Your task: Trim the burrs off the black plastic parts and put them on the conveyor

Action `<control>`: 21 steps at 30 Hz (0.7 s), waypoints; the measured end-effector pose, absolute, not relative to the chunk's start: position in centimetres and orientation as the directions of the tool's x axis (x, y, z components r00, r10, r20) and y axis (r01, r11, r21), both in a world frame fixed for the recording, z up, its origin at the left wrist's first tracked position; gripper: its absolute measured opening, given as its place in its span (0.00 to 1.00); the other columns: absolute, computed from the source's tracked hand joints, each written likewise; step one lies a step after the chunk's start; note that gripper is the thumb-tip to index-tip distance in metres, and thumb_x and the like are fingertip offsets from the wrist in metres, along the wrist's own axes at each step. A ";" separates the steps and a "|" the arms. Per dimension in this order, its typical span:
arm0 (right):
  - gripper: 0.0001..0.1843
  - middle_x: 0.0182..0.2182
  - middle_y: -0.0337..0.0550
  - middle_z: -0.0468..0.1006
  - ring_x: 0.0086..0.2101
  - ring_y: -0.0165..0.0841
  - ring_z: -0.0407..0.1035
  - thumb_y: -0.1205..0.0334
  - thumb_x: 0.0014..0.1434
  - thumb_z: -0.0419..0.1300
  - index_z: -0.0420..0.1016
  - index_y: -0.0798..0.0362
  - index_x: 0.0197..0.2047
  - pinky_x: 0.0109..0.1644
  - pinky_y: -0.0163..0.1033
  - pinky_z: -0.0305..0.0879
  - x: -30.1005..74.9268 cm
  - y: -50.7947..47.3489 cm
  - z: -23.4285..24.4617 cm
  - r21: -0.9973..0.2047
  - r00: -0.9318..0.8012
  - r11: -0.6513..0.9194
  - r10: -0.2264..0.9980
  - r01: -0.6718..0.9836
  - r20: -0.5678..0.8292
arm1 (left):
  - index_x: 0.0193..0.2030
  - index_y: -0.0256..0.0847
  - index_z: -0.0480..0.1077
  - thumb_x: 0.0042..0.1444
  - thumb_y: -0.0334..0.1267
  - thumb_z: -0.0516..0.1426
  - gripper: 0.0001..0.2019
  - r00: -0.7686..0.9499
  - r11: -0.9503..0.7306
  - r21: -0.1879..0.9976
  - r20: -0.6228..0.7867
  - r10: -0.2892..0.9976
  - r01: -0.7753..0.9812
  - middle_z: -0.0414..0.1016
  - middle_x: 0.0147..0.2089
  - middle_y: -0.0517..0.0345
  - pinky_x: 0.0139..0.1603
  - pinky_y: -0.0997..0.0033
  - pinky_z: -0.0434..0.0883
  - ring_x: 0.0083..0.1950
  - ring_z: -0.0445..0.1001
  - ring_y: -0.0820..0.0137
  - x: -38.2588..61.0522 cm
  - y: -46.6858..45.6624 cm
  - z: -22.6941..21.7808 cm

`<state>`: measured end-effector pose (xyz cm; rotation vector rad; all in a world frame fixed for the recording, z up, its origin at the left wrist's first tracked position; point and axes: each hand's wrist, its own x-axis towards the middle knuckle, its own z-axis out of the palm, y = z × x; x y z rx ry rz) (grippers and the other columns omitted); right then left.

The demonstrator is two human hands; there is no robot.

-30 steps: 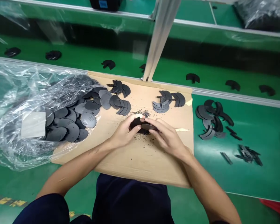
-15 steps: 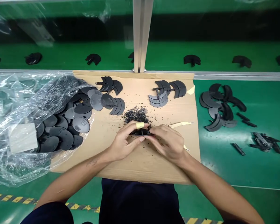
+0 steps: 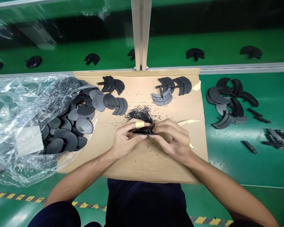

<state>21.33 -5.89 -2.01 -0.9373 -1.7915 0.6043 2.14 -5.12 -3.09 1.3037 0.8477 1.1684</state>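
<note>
Left hand (image 3: 125,138), index finger (image 3: 139,124) taped, and right hand (image 3: 171,137): both closed in a narrow pinch on 1 thin black plastic piece (image 3: 144,132), held edge-on above a cardboard sheet (image 3: 132,167). Piece: slim, flat, dark, ends partly hidden by the hands. Just beyond: a heap of black granules (image 3: 139,114). Farther left: grey discs (image 3: 84,126) in a clear plastic bag (image 3: 14,157). Farther right: black arc-shaped parts (image 3: 219,97) on a green bench (image 3: 269,167).

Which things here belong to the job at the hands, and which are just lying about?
Job: left hand and right hand pinching a thin black plastic part; matching dark discs in the clear plastic bag; curved pieces stacked on the cardboard sheet.

Lying about, probably: black crumbs; pale strip; aluminium upright.
</note>
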 end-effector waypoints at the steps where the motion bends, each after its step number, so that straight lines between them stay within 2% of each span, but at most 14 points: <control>1: 0.04 0.36 0.44 0.79 0.36 0.33 0.75 0.68 0.63 0.66 0.75 0.52 0.40 0.37 0.40 0.74 21.3 -5.9 -2.1 -0.771 -0.214 0.558 0.830 0.306 0.515 | 0.49 0.47 0.82 0.57 0.38 0.69 0.13 0.246 -0.118 0.979 0.157 0.956 -0.166 0.78 0.44 0.55 0.51 0.75 0.76 0.47 0.78 0.71 2.2 -5.1 -3.2; 4: 0.04 0.37 0.44 0.76 0.36 0.32 0.73 0.69 0.63 0.65 0.75 0.52 0.41 0.36 0.38 0.72 21.4 -5.9 -2.2 -0.797 -0.234 0.545 0.837 0.261 0.495 | 0.48 0.45 0.82 0.56 0.39 0.70 0.13 0.248 -0.137 0.977 0.175 0.953 -0.163 0.79 0.43 0.55 0.49 0.75 0.76 0.46 0.78 0.71 2.2 -5.0 -3.4; 7: 0.05 0.38 0.44 0.76 0.38 0.32 0.73 0.70 0.63 0.65 0.76 0.52 0.42 0.38 0.38 0.72 21.6 -5.8 -2.1 -0.774 -0.276 0.578 0.812 0.259 0.514 | 0.47 0.43 0.83 0.53 0.41 0.72 0.15 0.253 -0.133 0.980 0.168 0.953 -0.147 0.79 0.42 0.54 0.48 0.74 0.76 0.46 0.78 0.70 2.2 -5.0 -3.4; 11: 0.04 0.37 0.45 0.76 0.36 0.33 0.73 0.69 0.64 0.64 0.75 0.52 0.41 0.37 0.38 0.72 21.7 -5.7 -2.0 -0.768 -0.289 0.577 0.812 0.277 0.507 | 0.47 0.45 0.83 0.53 0.39 0.71 0.14 0.236 -0.125 0.981 0.159 0.959 -0.150 0.80 0.42 0.55 0.48 0.75 0.75 0.45 0.78 0.71 2.1 -5.0 -3.4; 14: 0.03 0.36 0.45 0.77 0.35 0.34 0.73 0.65 0.65 0.65 0.75 0.53 0.40 0.37 0.39 0.72 21.6 -5.7 -1.9 -0.781 -0.272 0.555 0.828 0.285 0.490 | 0.46 0.44 0.83 0.53 0.38 0.71 0.13 0.228 -0.081 0.986 0.114 0.967 -0.146 0.80 0.43 0.55 0.47 0.75 0.75 0.45 0.78 0.71 2.1 -5.1 -3.6; 18: 0.07 0.35 0.45 0.78 0.34 0.33 0.73 0.60 0.65 0.65 0.75 0.54 0.44 0.36 0.38 0.72 21.3 -5.6 -2.0 -0.796 -0.287 0.521 0.849 0.308 0.444 | 0.46 0.43 0.83 0.55 0.42 0.70 0.13 0.243 0.021 0.978 0.030 0.970 -0.207 0.81 0.43 0.53 0.48 0.74 0.76 0.45 0.79 0.70 2.2 -5.3 -4.3; 21: 0.04 0.33 0.45 0.78 0.32 0.31 0.72 0.63 0.67 0.63 0.75 0.55 0.43 0.35 0.36 0.70 21.2 -5.7 -2.1 -0.777 -0.332 0.544 0.831 0.317 0.446 | 0.47 0.43 0.83 0.57 0.43 0.69 0.12 0.251 0.051 0.969 0.011 0.968 -0.242 0.81 0.43 0.54 0.49 0.75 0.76 0.46 0.80 0.71 2.3 -5.4 -4.5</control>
